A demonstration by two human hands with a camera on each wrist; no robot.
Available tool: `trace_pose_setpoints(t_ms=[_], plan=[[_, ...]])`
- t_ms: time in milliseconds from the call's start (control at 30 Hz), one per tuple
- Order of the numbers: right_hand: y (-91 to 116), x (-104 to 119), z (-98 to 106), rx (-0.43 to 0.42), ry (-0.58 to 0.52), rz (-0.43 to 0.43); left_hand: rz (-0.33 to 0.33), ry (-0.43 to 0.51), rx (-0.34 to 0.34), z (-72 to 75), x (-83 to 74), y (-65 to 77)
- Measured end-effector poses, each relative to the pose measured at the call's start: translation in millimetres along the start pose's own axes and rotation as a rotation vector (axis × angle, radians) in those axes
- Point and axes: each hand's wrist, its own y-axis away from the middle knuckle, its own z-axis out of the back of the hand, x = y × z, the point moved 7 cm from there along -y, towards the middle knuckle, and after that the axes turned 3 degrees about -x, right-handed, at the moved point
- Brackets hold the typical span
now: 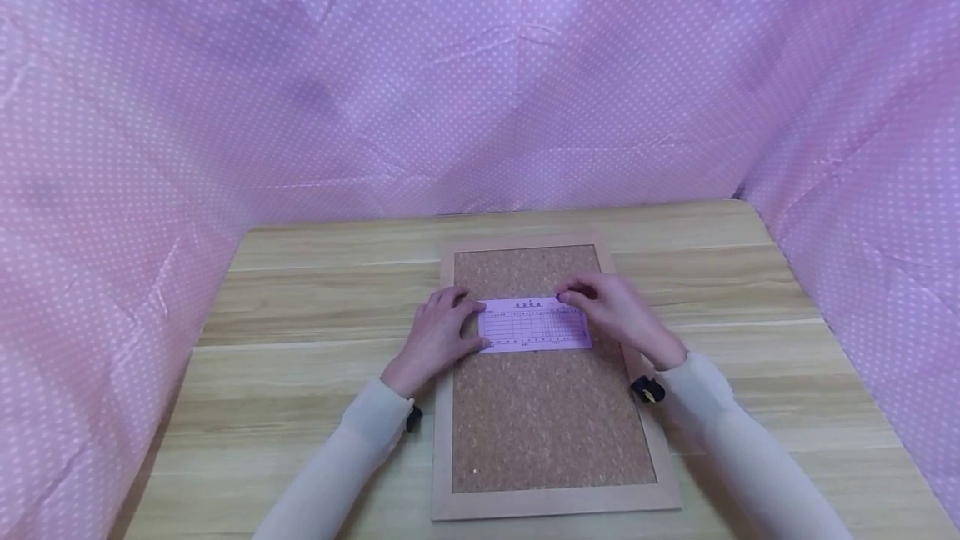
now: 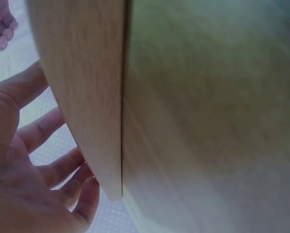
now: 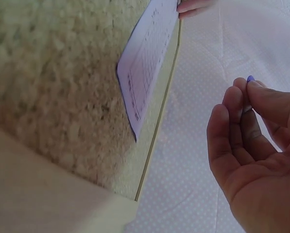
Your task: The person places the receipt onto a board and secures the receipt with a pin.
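A printed form slip (image 1: 517, 330) with a ruled grid lies across the upper half of a wood-framed cork board (image 1: 551, 423). My left hand (image 1: 437, 332) spreads over the board's left side, its thumb and a finger touching the slip's left edge. Those fingers look fairly straight in the left wrist view, beside the wooden frame (image 2: 86, 73). Over the slip's upper right corner, my right hand (image 1: 618, 311) pinches a small blue-purple push pin (image 3: 250, 78) between thumb and fingers. Its head shows above the fingertips; most of the pin is hidden.
The board lies flat on a wood-grain table (image 1: 300, 357). Pink polka-dot cloth (image 1: 480, 107) hangs behind and on both sides. A tiny pale spot (image 1: 474, 471) shows near the board's lower left corner. Black wrist straps (image 1: 648, 390) sit at the sleeve cuffs.
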Motion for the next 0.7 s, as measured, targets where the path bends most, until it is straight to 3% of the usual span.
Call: trace_pose_setpoints(t_ms=[267, 700], plan=[[-8, -3, -10, 0.034, -0.026, -0.039, -0.004, 0.004, -0.005, 0.0, 0.2, 0.4], [-20, 0, -27, 0.097, -0.049, -0.028, -0.003, 0.015, -0.004, -0.2, 0.8, 1.4]])
